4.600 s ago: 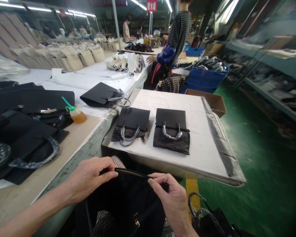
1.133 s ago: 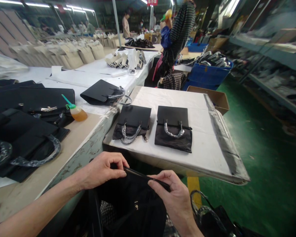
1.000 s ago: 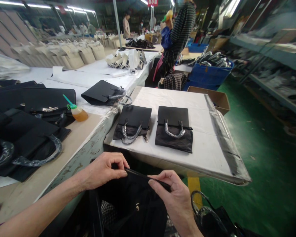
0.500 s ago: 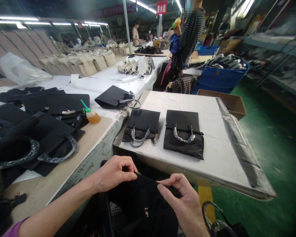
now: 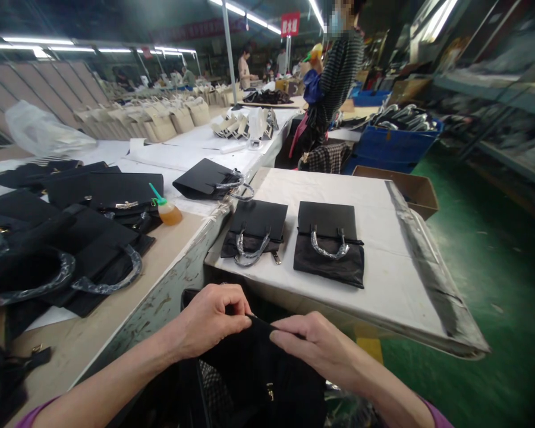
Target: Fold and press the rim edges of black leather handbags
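A black handbag (image 5: 258, 380) lies on my lap at the bottom of the view, a small gold clasp showing on its front. My left hand (image 5: 209, 318) pinches the bag's top edge with thumb and fingers closed. My right hand (image 5: 314, 348) grips the same edge a little to the right, fingers pressed together. The two hands nearly touch. Just beyond them, two finished black bags (image 5: 255, 229) (image 5: 329, 241) with plastic-wrapped handles lie side by side on a white-covered board (image 5: 383, 279).
A long workbench (image 5: 129, 279) on my left holds a pile of black bags (image 5: 62, 238), a glue bottle (image 5: 167, 209) and one more black bag (image 5: 207, 178). A person in a striped top (image 5: 334, 77) stands ahead. Blue crate (image 5: 395, 142), cardboard box (image 5: 405, 187), green floor right.
My hands have moved closer together along the bag's top edge, the right one sliding left. The view has shifted, showing more of the bench on the left.
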`<state>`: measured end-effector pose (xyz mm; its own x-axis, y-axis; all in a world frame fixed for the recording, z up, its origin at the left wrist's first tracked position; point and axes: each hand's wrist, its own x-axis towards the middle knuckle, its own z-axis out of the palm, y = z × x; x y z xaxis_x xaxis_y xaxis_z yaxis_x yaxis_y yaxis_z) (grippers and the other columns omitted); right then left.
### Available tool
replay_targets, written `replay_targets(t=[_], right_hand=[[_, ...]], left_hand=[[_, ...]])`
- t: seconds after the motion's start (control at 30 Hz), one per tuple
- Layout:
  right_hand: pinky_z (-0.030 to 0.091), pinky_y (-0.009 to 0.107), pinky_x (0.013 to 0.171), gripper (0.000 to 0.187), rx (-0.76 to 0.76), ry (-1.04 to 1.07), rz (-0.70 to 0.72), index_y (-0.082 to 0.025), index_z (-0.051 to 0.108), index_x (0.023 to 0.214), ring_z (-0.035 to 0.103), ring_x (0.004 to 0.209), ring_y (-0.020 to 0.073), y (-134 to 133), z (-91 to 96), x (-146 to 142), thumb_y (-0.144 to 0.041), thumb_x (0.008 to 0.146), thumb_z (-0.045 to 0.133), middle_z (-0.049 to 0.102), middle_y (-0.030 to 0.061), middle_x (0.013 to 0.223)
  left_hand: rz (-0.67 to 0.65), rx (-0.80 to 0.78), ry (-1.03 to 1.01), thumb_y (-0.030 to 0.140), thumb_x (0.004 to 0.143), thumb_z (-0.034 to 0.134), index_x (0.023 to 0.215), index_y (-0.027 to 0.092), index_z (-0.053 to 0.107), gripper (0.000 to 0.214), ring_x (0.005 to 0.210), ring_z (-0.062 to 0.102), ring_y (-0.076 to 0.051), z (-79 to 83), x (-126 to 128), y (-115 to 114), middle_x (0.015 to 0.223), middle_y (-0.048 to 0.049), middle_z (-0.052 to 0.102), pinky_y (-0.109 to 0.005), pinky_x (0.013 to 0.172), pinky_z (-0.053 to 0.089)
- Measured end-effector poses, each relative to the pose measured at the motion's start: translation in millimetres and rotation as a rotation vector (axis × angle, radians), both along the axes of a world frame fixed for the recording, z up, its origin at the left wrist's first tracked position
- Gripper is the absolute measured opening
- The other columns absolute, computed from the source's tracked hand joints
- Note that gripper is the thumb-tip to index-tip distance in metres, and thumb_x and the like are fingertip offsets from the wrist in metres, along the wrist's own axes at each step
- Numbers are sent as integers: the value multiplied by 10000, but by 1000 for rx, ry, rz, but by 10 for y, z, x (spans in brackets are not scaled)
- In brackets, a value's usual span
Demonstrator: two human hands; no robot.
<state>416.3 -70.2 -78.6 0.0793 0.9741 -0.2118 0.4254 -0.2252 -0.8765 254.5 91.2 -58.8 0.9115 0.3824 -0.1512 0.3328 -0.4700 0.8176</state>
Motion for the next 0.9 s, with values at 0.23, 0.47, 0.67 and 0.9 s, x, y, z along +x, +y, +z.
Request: replay_targets(t=[0.23,0.47,0.67,0.9], right_hand=[[262,269,547,413,13,-528,481,-172,671,778,489,570,124,455,148,-28,-331,1034,390,581,-9,640],[459,253,733,363,-103,-240,307,-223,652,1177,657,829,178,-55,63,164,-366,1045,346,736,24,983],[422,354,1062,500,-130,-40,206,-216,452,1469,572,1226,244,-323,17,241,-425,1023,366,606,56,1381],[392,343,1089,533,-209,-18,290,-212,478,1449,537,1277,246,-135,322,245,-246,918,519,547,55,1445]], left_hand=[[6,46,25,131,763,647,596,164,570,187,714,597,-137,-59,-50,15,765,12,671,-246,656,394],[11,-15,69,168,755,666,591,165,566,192,723,590,-133,-91,-89,80,751,24,660,-231,687,407],[-22,18,75,163,754,646,589,164,568,183,704,583,-134,-67,-59,52,729,24,648,-238,679,390],[5,73,70,181,754,650,592,164,553,189,683,577,-130,-73,-112,61,727,29,643,-239,640,367]])
